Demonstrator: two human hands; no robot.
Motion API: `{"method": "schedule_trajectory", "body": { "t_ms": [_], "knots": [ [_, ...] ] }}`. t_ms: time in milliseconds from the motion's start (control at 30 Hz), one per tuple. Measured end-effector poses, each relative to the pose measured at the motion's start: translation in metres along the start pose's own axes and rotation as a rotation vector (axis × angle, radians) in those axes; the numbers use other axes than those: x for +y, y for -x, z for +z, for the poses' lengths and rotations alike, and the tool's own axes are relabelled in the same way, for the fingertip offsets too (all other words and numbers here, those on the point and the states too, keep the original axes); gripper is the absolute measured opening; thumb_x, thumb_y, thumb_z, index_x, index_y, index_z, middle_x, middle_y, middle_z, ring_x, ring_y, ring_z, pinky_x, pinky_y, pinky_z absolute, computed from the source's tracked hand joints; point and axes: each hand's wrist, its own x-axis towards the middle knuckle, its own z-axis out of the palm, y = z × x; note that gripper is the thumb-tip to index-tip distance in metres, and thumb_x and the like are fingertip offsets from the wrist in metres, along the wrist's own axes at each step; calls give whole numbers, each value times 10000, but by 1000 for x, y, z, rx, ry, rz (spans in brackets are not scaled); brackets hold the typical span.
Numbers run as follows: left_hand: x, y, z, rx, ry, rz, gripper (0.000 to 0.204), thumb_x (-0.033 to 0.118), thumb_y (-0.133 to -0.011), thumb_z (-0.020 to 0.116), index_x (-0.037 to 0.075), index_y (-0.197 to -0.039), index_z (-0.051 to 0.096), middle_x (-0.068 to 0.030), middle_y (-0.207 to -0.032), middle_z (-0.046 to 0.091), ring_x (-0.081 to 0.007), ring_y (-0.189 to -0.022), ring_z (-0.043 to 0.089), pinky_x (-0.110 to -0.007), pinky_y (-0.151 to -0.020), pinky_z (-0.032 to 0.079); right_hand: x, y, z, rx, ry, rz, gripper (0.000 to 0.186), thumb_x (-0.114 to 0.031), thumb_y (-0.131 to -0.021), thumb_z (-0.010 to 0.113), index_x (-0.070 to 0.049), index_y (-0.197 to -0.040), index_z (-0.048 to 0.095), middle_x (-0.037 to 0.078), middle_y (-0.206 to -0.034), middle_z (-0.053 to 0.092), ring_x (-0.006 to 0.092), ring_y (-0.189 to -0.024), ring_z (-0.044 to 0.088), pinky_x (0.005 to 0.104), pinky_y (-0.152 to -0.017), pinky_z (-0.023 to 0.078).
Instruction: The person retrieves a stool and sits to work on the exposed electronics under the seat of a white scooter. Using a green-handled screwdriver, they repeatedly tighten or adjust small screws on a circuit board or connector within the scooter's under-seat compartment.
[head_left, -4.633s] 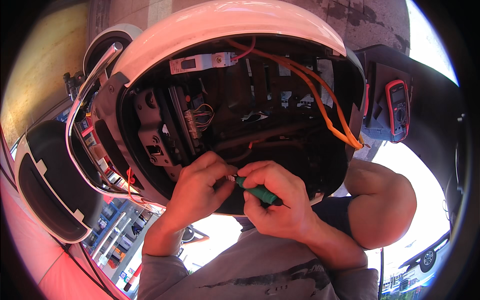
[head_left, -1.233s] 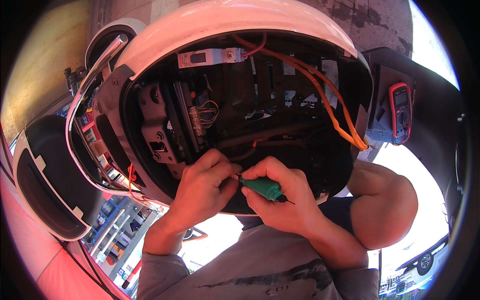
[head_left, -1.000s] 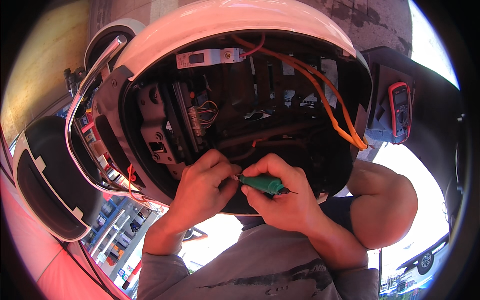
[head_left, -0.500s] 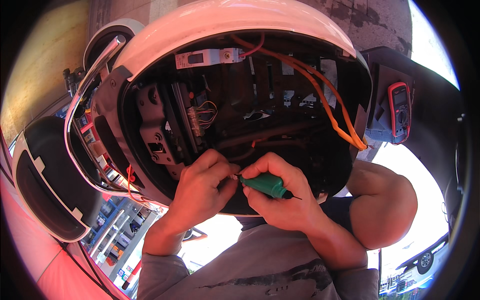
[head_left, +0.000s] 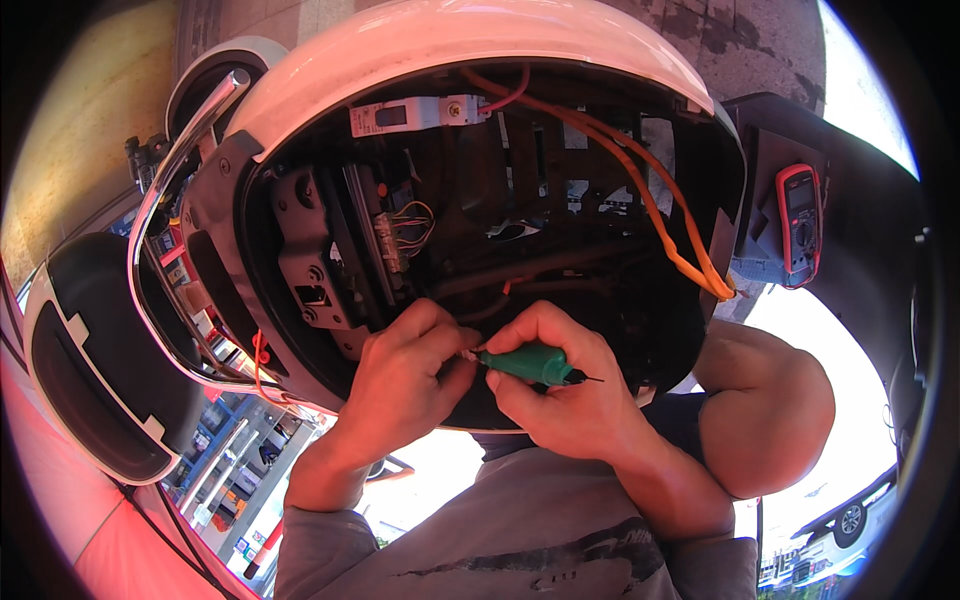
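Note:
My right hand (head_left: 570, 395) grips a green-handled tool (head_left: 528, 363) between thumb and fingers. A thin dark end sticks out of the tool toward the right, and its other end points at my left hand. My left hand (head_left: 415, 375) is closed in a pinch on a small pale piece (head_left: 468, 354), too small to name. The tool's left end meets this piece or lies very close to it. Both hands work over the near edge of the open dark compartment (head_left: 600, 290) of a vehicle body with a pale shell.
A white circuit breaker (head_left: 415, 114) hangs at the compartment's far side. Thick orange cables (head_left: 650, 200) run down its right. Thin wires meet a connector strip (head_left: 390, 240). A red multimeter (head_left: 799, 225) lies at right. A chrome rail (head_left: 150, 200) curves along the left.
The green tool has turned slightly in my right hand, its right end shifting a little. My left hand stays in place.

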Motion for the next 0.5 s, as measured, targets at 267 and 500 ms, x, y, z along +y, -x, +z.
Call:
{"method": "schedule_trajectory", "body": {
  "t_ms": [267, 500],
  "knots": [
    [-1, 0, -1, -16, 30, -13, 240, -32, -741, 781, 29, -972, 760, -85, -922, 641, -272, -708, 696, -360, -605, 559, -1, 0, 2, 15, 19, -4, 191, 12, -854, 751, -7, -1014, 648, 33, -878, 728, 44, -811, 647, 222, -677, 506],
    [-2, -1, -1, -33, 56, -30, 255, -29, -739, 783, 27, -986, 758, -89, -917, 641, -273, -721, 696, -357, -617, 559, 0, 1, 2, 44, 27, -70, 194, 14, -852, 750, -4, -1013, 644, 43, -894, 740, 56, -824, 664, 230, -698, 522]
  ]
}}
